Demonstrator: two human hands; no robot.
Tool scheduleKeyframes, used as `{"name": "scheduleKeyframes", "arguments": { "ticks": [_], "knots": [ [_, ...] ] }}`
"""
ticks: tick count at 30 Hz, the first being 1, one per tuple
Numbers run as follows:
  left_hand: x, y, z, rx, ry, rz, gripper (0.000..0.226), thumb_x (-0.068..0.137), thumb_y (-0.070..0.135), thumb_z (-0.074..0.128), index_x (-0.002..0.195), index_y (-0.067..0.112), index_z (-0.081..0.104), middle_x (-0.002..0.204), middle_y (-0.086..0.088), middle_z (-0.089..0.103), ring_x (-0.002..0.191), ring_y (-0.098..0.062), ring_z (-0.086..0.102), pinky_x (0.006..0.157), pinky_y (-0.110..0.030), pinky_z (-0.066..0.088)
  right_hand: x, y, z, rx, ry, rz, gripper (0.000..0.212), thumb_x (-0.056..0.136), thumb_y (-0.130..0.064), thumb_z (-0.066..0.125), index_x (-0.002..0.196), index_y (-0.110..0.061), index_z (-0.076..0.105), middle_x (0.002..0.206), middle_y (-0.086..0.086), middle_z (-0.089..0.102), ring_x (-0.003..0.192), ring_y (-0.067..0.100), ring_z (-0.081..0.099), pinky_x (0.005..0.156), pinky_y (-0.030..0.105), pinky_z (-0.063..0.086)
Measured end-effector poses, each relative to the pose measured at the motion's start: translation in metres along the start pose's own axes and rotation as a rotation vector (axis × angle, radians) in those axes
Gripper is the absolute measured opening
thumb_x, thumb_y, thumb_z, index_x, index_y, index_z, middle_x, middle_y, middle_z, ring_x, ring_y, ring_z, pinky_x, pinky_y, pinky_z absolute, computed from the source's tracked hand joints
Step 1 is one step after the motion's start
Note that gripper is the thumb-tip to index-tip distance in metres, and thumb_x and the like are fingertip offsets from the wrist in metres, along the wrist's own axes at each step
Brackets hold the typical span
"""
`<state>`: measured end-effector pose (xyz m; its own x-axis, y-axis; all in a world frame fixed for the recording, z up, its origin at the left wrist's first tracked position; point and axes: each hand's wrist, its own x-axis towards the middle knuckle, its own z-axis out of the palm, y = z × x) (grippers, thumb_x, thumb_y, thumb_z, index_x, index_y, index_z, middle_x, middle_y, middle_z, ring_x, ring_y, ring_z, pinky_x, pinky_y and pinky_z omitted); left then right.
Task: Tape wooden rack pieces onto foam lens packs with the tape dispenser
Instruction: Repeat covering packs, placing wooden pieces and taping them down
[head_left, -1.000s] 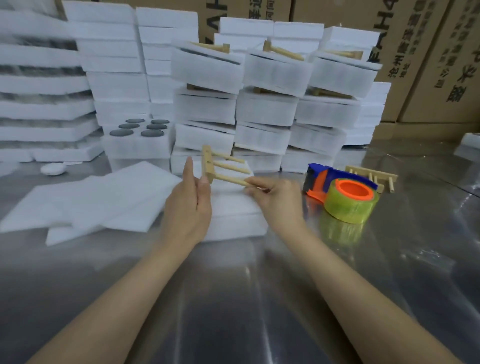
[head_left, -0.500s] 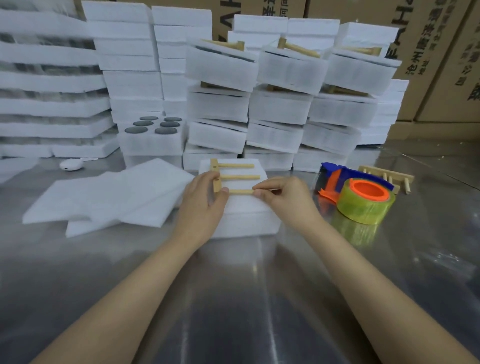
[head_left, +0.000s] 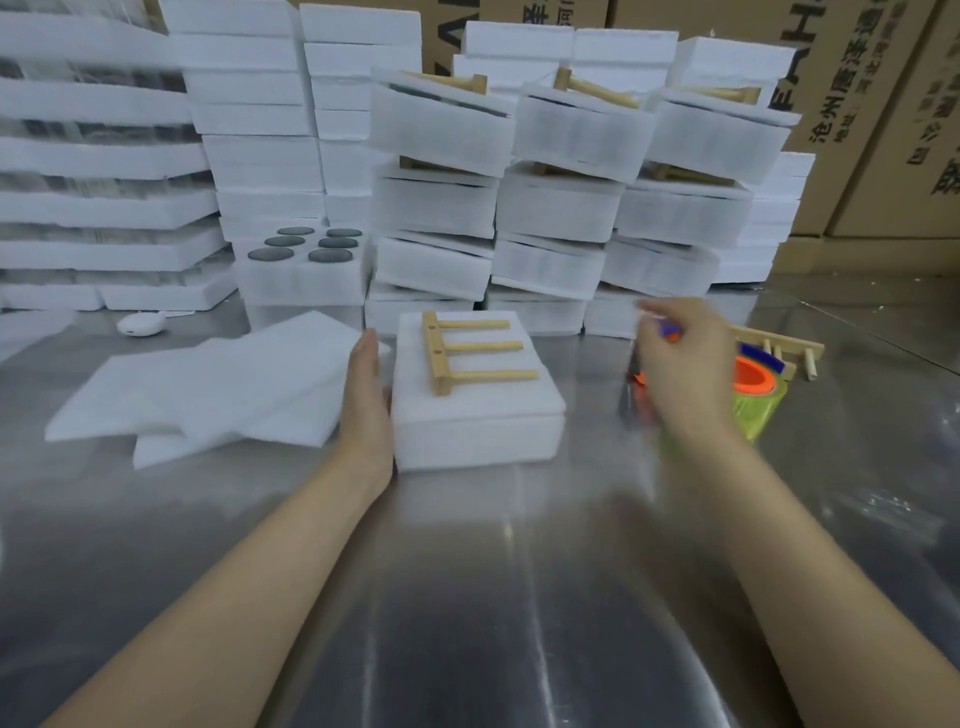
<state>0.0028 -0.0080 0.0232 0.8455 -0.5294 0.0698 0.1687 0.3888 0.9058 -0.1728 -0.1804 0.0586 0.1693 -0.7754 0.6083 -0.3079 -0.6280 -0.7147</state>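
A left hand, fingers straight, braces the foam lens pack so the wooden rack piece lying untaped on top stays put, while the blurred right hand is at the tape dispenser — grip impossible to tell.

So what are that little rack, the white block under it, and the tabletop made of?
The rack looks like pale unfinished wood: tan, matte, round dowels. The block seems to be white foam: grainy, matte sides. The tabletop is probably stainless steel: grey, glossy, streaky reflections.
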Motion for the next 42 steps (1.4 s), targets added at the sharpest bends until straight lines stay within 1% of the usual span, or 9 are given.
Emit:
{"name": "scheduleKeyframes", "arguments": {
  "ticks": [5,9,14,18,26,31,33,37,42],
  "knots": [
    [0.005,0.003,-0.008,-0.089,-0.075,-0.259,0.052,0.102,0.047,0.027,0.135,0.014,0.049,0.124,-0.001,0.061,0.112,-0.02,0.06,0.097,-0.037,0.045,0.025,0.073,-0.057,-0.525,-0.002,0.563,0.059,0.095,-0.042,0.046,0.14,-0.004,0.04,0.141,0.021,0.031,0.12,0.045,0.046,0.098,0.051,0.039],
    [0.008,0.003,-0.007,-0.027,-0.147,-0.273,0.052,0.102,0.046,0.024,0.122,0.016,0.061,0.115,-0.008,0.069,0.103,-0.022,0.065,0.075,-0.034,0.05,0.027,0.092,-0.056,-0.228,-0.173,0.807,0.078,0.088,-0.068,0.043,0.127,0.0,0.049,0.097,0.016,0.056,0.086,0.036,0.061,0.087,0.045,0.052],
    [0.009,0.005,-0.011,-0.026,-0.202,-0.258,0.053,0.102,0.044,0.022,0.128,0.016,0.059,0.123,-0.01,0.065,0.115,-0.026,0.06,0.086,-0.035,0.048,0.036,0.093,-0.046,0.189,-0.12,0.886,0.053,0.091,-0.037,0.057,0.135,-0.008,0.046,0.128,0.01,0.046,0.099,0.028,0.055,0.041,0.024,0.052],
    [0.01,0.002,-0.009,0.028,-0.272,-0.242,0.055,0.102,0.044,0.022,0.125,0.012,0.06,0.126,-0.01,0.064,0.121,-0.025,0.057,0.101,-0.037,0.042,0.033,0.082,-0.045,0.397,-0.19,0.909,0.04,0.093,-0.033,0.051,0.127,-0.013,0.047,0.108,0.017,0.055,0.057,0.025,0.063,0.033,0.017,0.044],
    [0.029,-0.003,-0.017,0.015,-0.124,-0.22,0.058,0.104,0.041,0.025,0.147,0.001,0.031,0.149,-0.008,0.04,0.14,-0.016,0.034,0.118,-0.031,0.022,0.024,0.045,-0.035,0.666,-0.33,0.634,0.007,0.087,-0.019,0.056,0.086,-0.019,0.063,0.093,0.002,0.063,0.072,0.008,0.066,0.054,0.021,0.054],
    [0.043,0.005,-0.039,0.077,0.087,-0.052,0.041,0.103,0.028,0.035,0.139,0.012,0.044,0.146,-0.001,0.044,0.133,-0.012,0.041,0.103,-0.024,0.036,0.017,0.039,-0.031,0.634,-0.439,0.446,0.015,0.086,-0.011,0.06,0.097,-0.018,0.067,0.101,0.003,0.066,0.077,0.006,0.068,0.059,0.018,0.054],
    [0.036,0.016,-0.035,0.22,0.114,0.095,0.026,0.099,0.016,0.04,0.113,0.011,0.061,0.123,-0.008,0.061,0.105,-0.013,0.061,0.074,-0.022,0.047,0.015,0.035,-0.029,0.633,-0.46,0.351,0.025,0.086,-0.006,0.06,0.105,-0.022,0.065,0.093,0.0,0.067,0.078,0.005,0.069,0.061,0.018,0.054],
    [0.007,0.036,0.001,0.301,-0.067,0.124,0.036,0.1,0.033,0.042,0.082,0.009,0.062,0.08,-0.011,0.071,0.042,-0.011,0.053,0.035,-0.016,0.024,0.009,0.024,-0.025,0.507,-0.471,0.141,0.04,0.074,-0.015,0.069,0.113,-0.017,0.063,0.092,-0.008,0.07,0.087,0.007,0.066,0.069,0.018,0.051],
    [-0.026,0.051,0.02,0.294,-0.477,-0.18,0.076,0.071,0.074,0.043,0.095,0.007,0.068,0.098,-0.01,0.075,0.047,-0.011,0.055,0.034,-0.017,0.016,-0.002,0.004,-0.025,0.498,-0.442,-0.069,0.054,0.057,-0.013,0.069,0.108,-0.027,0.058,0.088,-0.022,0.069,0.082,-0.004,0.064,0.067,0.01,0.049]
  ]
}}
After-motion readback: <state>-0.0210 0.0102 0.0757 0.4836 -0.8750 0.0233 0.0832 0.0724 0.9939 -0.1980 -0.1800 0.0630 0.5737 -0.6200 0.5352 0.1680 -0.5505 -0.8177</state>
